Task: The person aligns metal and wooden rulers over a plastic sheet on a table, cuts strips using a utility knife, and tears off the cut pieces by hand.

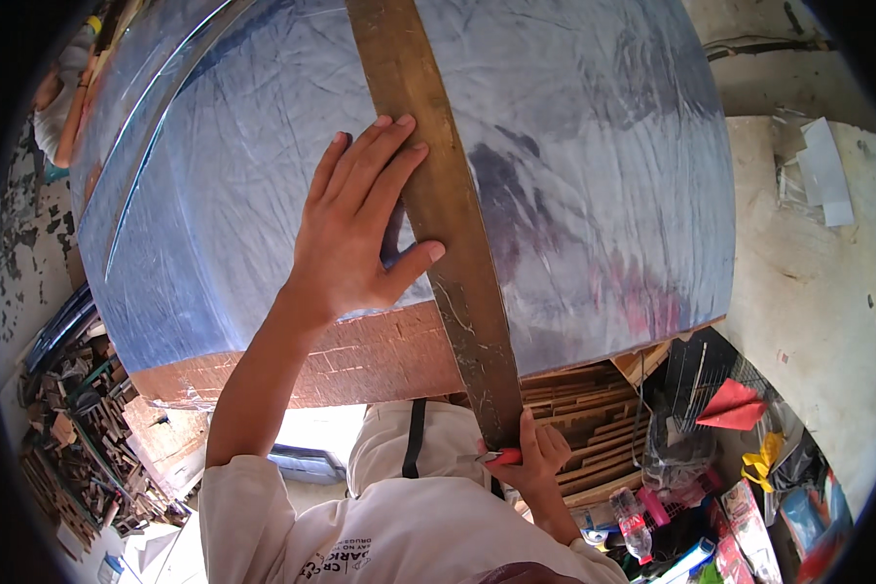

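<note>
A long brown straightedge (455, 219) lies across a large sheet covered in wrinkled, shiny blue-grey film (594, 175). My left hand (365, 219) is spread on the straightedge and the film, its fingertips and thumb on the strip and its palm to the left. At the near end of the strip, my right hand (535, 456) is closed around a small red tool that looks like a utility knife (502, 456). The right thumb points up along the strip's end. A bare reddish-brown band (360, 352) shows along the sheet's near edge, left of the strip.
Slatted wood pieces (594, 409) are stacked below the near edge. Scrap wood (88, 428) is piled at the left. A pale board (798, 292) stands at the right, above a red cloth-like piece (732, 404) and a plastic bottle (631, 526). Another person (63, 97) is at the far left.
</note>
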Demonstrator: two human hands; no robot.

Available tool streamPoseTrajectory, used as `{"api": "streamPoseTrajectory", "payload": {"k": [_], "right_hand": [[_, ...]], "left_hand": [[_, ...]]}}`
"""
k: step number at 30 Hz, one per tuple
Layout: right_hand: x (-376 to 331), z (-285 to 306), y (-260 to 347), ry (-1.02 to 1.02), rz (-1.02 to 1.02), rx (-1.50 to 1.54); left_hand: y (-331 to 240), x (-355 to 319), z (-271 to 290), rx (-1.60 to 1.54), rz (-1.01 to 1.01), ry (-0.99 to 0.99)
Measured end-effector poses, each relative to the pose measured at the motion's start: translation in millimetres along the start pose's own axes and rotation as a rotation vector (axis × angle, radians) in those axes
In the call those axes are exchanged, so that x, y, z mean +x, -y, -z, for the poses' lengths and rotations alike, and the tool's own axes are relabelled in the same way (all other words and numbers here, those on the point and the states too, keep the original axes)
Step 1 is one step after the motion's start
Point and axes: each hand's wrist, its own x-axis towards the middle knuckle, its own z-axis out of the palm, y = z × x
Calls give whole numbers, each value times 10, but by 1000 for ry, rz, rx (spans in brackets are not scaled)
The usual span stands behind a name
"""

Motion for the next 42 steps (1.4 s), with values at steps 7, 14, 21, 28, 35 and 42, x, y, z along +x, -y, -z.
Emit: {"api": "streamPoseTrajectory", "payload": {"k": [7,14,21,28,35,42], "right_hand": [[-4,10,19,-4,-2,-11],[7,30,28,3,1,5],[16,53,63,10,-1,-7],[-40,-22,30,-56,0,-14],[-18,-7,36,-44,2,-47],[29,29,45,-69,17,-3]], "left_hand": [[-4,4,-4,30,-17,23],[-88,23,37,59,-20,67],[-96,-4,-15,78,0,65],[-107,-11,-27,74,11,66],[-90,-32,-8,73,26,106],[-173,-23,43,64,84,160]]}}
